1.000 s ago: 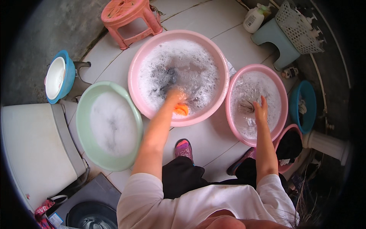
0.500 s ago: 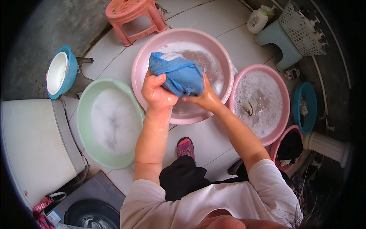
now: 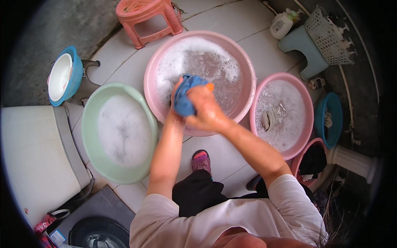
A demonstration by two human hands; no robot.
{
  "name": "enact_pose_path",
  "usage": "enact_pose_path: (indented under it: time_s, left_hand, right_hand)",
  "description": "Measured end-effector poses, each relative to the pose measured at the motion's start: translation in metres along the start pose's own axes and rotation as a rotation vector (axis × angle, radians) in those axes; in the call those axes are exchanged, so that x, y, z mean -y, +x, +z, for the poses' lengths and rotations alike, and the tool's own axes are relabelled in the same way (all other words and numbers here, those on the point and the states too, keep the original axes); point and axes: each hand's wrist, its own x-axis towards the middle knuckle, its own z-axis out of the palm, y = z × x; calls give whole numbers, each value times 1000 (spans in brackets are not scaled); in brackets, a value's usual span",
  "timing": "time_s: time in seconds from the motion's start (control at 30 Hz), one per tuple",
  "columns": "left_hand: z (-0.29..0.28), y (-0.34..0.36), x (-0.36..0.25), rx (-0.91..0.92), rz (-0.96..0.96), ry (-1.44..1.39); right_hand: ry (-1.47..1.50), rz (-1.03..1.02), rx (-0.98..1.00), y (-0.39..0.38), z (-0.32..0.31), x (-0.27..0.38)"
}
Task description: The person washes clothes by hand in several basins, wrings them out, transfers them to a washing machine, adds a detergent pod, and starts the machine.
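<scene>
A bunched blue cloth, apparently a towel, is pressed between my two hands above the large pink basin, which holds cloudy, sudsy water. My right hand lies over the cloth from the right, its fingers curled onto it and a little blurred. From the left and underneath, my left hand supports the cloth, and most of its fingers are hidden by it. A small orange patch shows beside my right knuckles; I cannot make out what it is.
A green basin of suds stands left, a smaller pink basin with soapy water and a light item right. Beyond are a salmon stool, a grey-blue stool bearing a basket, a white bottle and a blue basin.
The blue cloth has come down and left and is now squeezed into a smaller bundle. My right hand has moved over its top; my left hand has gone beneath it.
</scene>
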Motion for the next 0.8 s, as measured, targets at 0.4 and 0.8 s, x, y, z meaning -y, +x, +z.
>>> enact_pose_path:
  time_s: [0.4,0.8]
  left_hand:
    - [2,8,19,-768,121,569]
    - [-36,21,30,-708,-854,1924]
  right_hand:
    - [40,771,31,-13,-23,-112]
    - [-438,792,600,-45,-5,-142]
